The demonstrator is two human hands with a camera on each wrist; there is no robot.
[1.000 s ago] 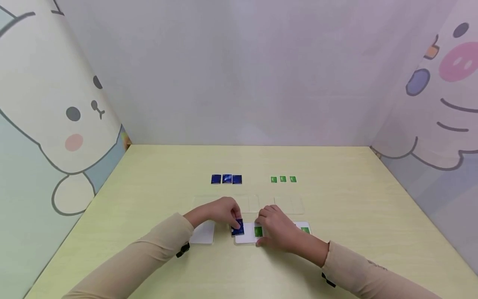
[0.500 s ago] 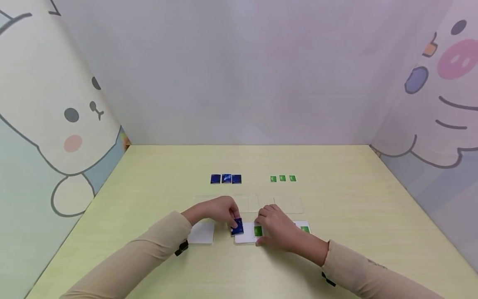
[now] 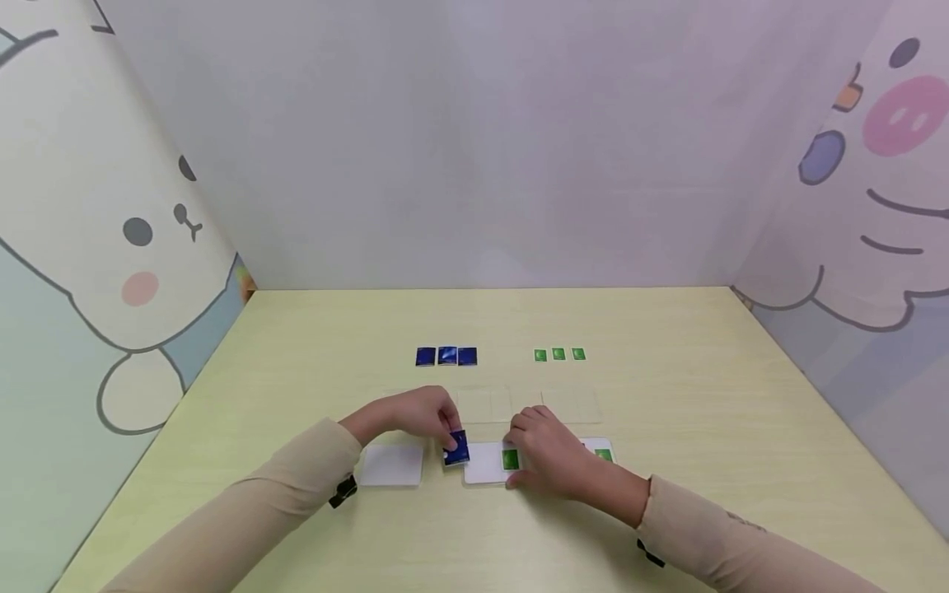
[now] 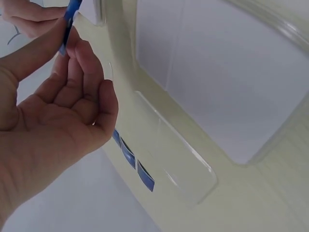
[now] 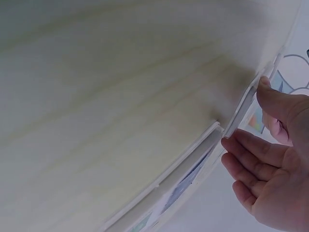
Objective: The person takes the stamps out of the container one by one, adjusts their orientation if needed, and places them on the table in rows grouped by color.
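In the head view my left hand [image 3: 423,413] pinches a small dark blue square card [image 3: 458,450] between thumb and fingers. The card is held at the left end of the middle white flat case [image 3: 483,464]. In the left wrist view the same blue card [image 4: 70,21] shows nearly edge-on, its upper end cut off by the frame. My right hand [image 3: 550,455] grips that middle case across its width, thumb on the near edge and fingertips on the far edge. A green square [image 3: 511,459] lies on the case beside those fingers; my hand hides the case's right part.
To the left lies a white case [image 3: 393,466]. Another, bearing a green square [image 3: 604,455], is partly hidden behind my right hand. Farther back are clear plastic covers [image 3: 478,403], a row of three blue squares [image 3: 447,356] and a row of three small green squares [image 3: 558,354].
My left hand has moved left with the blue card, away from the middle case's left end. The right hand keeps its grip in the same place.
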